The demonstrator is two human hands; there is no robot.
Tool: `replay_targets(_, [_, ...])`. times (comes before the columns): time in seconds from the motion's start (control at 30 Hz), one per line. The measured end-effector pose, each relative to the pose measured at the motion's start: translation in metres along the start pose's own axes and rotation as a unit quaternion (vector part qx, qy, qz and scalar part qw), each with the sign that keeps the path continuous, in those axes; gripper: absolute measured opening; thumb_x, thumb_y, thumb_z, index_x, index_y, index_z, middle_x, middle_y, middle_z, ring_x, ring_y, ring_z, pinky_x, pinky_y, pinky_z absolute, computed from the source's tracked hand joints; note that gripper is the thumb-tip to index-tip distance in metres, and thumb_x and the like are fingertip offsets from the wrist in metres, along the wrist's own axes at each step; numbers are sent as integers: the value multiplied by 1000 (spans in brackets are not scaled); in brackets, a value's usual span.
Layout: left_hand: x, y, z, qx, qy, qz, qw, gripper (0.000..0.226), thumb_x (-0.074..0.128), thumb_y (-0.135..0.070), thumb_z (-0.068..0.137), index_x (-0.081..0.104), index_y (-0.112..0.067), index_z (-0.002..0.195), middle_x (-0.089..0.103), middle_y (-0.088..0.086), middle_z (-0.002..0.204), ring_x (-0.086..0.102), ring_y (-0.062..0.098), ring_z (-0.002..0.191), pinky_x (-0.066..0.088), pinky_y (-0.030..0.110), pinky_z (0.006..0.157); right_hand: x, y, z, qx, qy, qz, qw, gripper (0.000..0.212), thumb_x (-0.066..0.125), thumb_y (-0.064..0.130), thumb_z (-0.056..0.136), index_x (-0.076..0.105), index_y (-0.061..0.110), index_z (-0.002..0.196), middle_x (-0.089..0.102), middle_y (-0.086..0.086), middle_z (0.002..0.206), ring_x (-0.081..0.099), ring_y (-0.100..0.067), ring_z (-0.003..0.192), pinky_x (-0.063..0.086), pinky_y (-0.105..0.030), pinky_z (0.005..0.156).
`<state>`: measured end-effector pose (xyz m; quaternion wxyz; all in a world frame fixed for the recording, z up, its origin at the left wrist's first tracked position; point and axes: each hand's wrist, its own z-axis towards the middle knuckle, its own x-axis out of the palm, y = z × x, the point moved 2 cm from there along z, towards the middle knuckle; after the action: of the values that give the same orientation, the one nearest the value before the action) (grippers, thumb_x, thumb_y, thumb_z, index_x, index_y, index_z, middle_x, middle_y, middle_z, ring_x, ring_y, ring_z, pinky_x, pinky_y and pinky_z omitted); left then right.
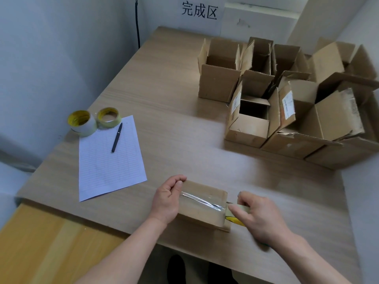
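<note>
In the lower middle of the frame, the closed brown cardboard box (pixel 202 210) is matt, dry-looking board. Along its top runs a strip of clear plastic tape (pixel 200 198), glossy and slightly wrinkled, catching white glints. The roll of clear tape with a yellow core (pixel 235 217) at the box's right end looks smooth and shiny. The pale wood-grain worktop (pixel 164 89) is smooth with a faint sheen. At left, the white lined paper sheet (pixel 108 167) is thin and matt, and the slim black pen (pixel 117 137) on it has a slight gleam. Two yellow-cored tape rolls (pixel 82 123) above it are glossy. At upper right, the open brown cardboard boxes (pixel 219 83) are matt with rough, corrugated cut edges.
</note>
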<state>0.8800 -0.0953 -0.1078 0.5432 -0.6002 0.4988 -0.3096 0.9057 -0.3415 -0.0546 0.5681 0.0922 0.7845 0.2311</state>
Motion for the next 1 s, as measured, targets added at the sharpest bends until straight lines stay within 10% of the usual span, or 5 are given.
replay_targets(0.17, [3,-4,4,20,-4,39,999,18,56,-17,99,65,-29,89,67,-4,87,55,-3,75,41,6,69,1,0,-6,-58,27,29,998,59,46,61,80,30,52,136,50,25,122,56,-8,104,48,-33,88])
replay_targets(0.3, [2,-5,5,30,-4,57,998,20,56,-17,99,64,-31,87,66,-6,83,55,-1,74,42,8,68,-1,18,-10,-98,108,-78,986,100,40,80,65,11,43,153,12,13,163,21,-13,148,32,-35,113])
replay_targets(0.5, [3,-8,11,27,19,65,997,19,57,-17,98,65,-29,87,66,-9,84,56,-3,75,42,8,71,9,44,-3,-81,79,-221,969,82,56,76,64,33,27,126,55,7,122,48,-21,117,35,-38,84])
replay_targets(0.7, [7,-17,27,94,43,164,981,14,59,-29,96,70,-27,88,66,-8,91,60,5,87,46,27,80,14,48,-2,-19,41,-171,984,60,60,70,62,41,27,100,57,7,98,54,-22,98,33,-34,69])
replay_targets(1.0, [42,-28,-2,60,37,402,913,76,66,-65,78,37,-40,144,22,-2,153,27,27,132,31,33,108,26,49,-4,91,-5,-97,991,62,59,72,59,40,26,98,63,5,100,62,-21,99,46,-33,75])
